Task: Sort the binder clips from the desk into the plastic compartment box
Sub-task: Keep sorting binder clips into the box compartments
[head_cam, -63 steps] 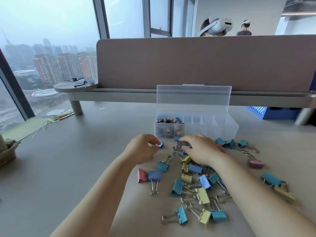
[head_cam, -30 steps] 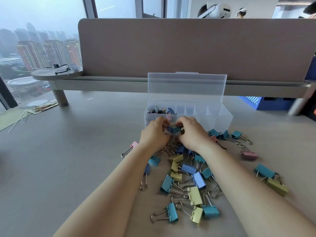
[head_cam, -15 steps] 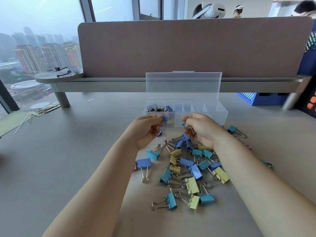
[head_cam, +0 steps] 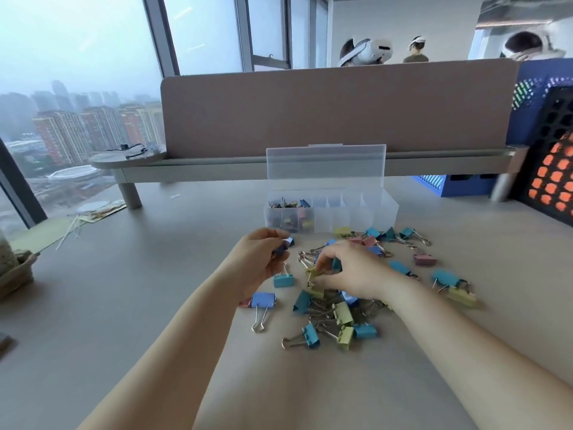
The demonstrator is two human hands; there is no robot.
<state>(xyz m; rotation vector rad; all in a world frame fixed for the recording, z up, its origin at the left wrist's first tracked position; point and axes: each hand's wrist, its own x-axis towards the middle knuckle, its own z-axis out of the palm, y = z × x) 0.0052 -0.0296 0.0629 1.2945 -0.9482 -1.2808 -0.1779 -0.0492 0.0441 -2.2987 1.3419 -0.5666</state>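
My left hand (head_cam: 260, 259) is above the desk (head_cam: 124, 305) with the fingers curled in. They grip a blue binder clip (head_cam: 286, 245), and its end pokes out past my fingertips. It hangs just short of the front left corner of the plastic compartment box (head_cam: 356, 212).

Over to my right hand (head_cam: 350, 271) — thumb and forefinger are pinched narrow on a yellow clip (head_cam: 311, 273) at the top of the pile of binder clips (head_cam: 335, 308). It's blurred, so I can't tell whether it's clear of the others.

The box sits at the far edge of the pile with its lid (head_cam: 325, 166) standing upright against the divider panel (head_cam: 310, 110). Small clips fill the leftmost compartments.

The rest of the clips lie loose on the desk — blue, teal, yellow and pink, between my arms and fanning out to the right. A teal clip (head_cam: 283, 280) lies just under my left hand. A blue one with long wire handles (head_cam: 263, 301) is beside my left wrist. A pink clip (head_cam: 424, 260) sits apart on the right.
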